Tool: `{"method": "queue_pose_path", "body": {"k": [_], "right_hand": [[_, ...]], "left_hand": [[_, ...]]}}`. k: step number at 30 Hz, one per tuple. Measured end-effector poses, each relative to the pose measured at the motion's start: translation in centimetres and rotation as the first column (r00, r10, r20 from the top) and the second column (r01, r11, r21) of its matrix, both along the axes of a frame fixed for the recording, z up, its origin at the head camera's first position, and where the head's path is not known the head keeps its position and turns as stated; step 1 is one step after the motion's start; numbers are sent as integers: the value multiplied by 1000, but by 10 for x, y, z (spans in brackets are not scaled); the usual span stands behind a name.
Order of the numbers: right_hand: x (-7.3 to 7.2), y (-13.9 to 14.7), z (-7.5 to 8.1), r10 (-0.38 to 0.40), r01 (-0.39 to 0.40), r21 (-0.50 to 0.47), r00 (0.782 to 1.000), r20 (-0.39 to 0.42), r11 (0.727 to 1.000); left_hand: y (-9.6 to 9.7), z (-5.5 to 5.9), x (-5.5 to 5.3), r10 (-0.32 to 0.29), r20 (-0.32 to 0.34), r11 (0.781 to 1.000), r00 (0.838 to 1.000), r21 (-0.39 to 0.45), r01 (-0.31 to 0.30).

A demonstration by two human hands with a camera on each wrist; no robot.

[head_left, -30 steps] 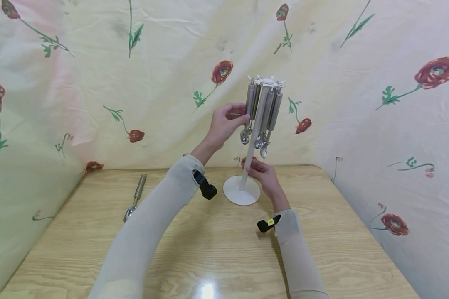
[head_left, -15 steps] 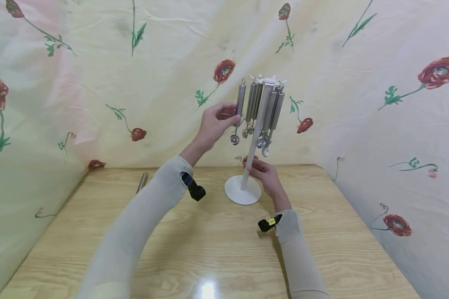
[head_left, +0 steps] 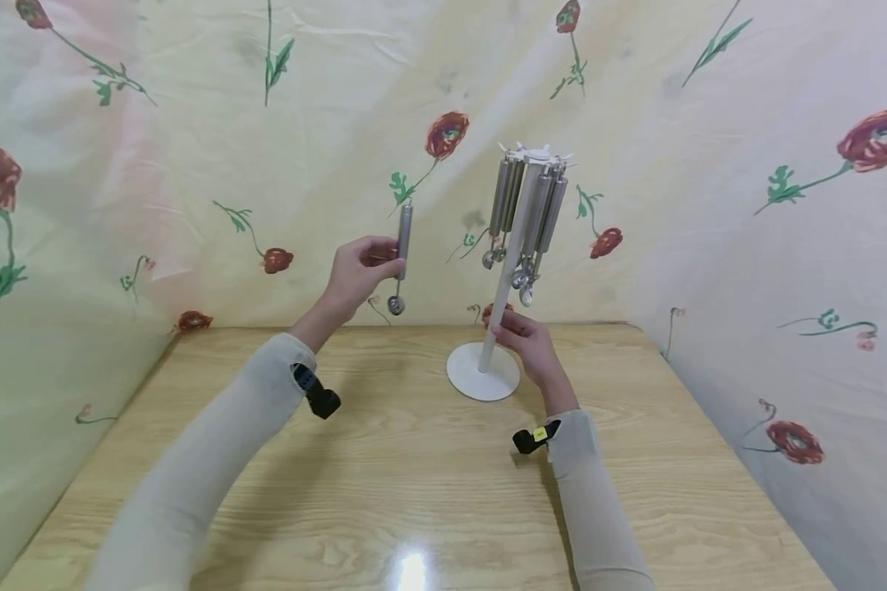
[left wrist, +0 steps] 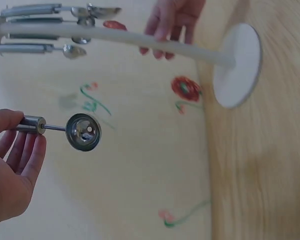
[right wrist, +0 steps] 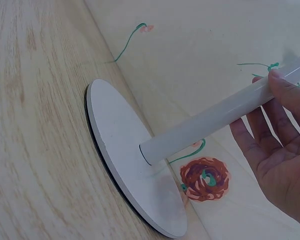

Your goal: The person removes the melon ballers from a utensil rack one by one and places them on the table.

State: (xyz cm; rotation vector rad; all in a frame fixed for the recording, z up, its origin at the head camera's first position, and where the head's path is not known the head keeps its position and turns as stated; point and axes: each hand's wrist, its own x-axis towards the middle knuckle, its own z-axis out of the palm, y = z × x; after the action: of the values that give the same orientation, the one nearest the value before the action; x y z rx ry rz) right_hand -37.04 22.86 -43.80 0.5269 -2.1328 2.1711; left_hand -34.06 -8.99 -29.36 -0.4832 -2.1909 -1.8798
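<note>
My left hand [head_left: 361, 275] pinches the steel handle of a melon baller [head_left: 403, 238], held upright in the air left of the stand. In the left wrist view its round bowl [left wrist: 83, 132] shows a small hole. Thumb and fingers of my right hand [head_left: 526, 342] grip the lower pole of a white rotating-style stand [head_left: 512, 261], just above its round base [right wrist: 135, 165]. Several steel-handled tools [head_left: 544, 215] with small scoop ends hang from the hooks at the stand's top.
The wooden table [head_left: 384, 460] carries the stand near its back edge. Cloth printed with red flowers [head_left: 447, 135] hangs behind and along both sides. My left sleeve [head_left: 214, 443] crosses over the table's left part.
My left hand has drawn the melon baller off the stand and carried it left and slightly down. The tool lying on the table is now hidden behind my left arm. My right hand stays.
</note>
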Motion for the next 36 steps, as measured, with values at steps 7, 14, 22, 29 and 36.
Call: {"method": "queue_pose_path", "body": {"k": [7,14,22,29,36], "right_hand": [[-2,2,3,7,-7,-22,1000,-2,1000],[-3,6,7,-10,10,-10,1000,1,1000],[-3,7,7,-6,6,-11,1000,24,1000],[0,2,6,1,0,-29,1000,11,1000],[-3,-2,1,-2,3,-37,1000,26,999]], "left_hand": [[-47,-22,-2,95,18,984,995,-154,-91],[-80,-39,4,140,40,954,989,-273,-124],[-107,-68,11,120,150,955,981,-289,-72],[-120,-93,14,103,232,968,967,-248,-44],[-130,-113,14,120,291,964,949,-261,-42]]}}
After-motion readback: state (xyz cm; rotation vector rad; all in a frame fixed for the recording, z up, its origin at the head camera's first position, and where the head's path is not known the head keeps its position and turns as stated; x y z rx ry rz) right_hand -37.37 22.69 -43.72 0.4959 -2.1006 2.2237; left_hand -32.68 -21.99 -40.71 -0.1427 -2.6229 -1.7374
